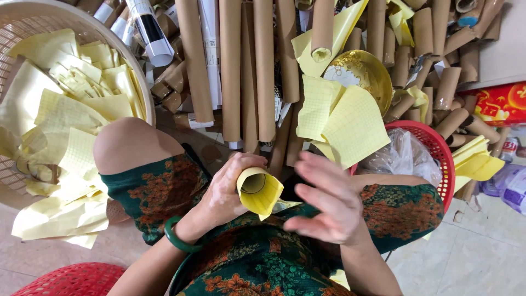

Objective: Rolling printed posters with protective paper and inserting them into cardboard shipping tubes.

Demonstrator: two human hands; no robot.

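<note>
Yellow gridded paper, peeling off a rolled tube [257, 189] at the near centre, right above the lap. Left hand [227, 189] wrapping snugly round that roll, fingers closed on it, open end facing the camera. Right hand [329, 203] hovering just beside it on the right, fingers spread wide and blurred, holding nothing, close to the loose paper flap.

Behind, towards the far side: bare brown cardboard tubes [246, 71] lying in a heap, some yellow sheets [339, 120] resting loose on top, a shiny gold disc [364, 71] half buried among them. Far left: a pale basket [22, 16] stuffed with stripped yellow paper [66, 120], some spilling over towards the floor. Right: a red basket [433, 148] holding a clear plastic bag [402, 156].

Risks from here, judging by the look of it: thin paper tearing partway if pulled at an angle, leaving strips stuck on the core. Roll slipping from the left grip, since only one hand is securing it. Loose sheets near the far pile sliding down into the lap or onto the floor, mixing with the tubes. Overfull pale basket shedding more paper at the slightest knock from the knee touching its rim.
</note>
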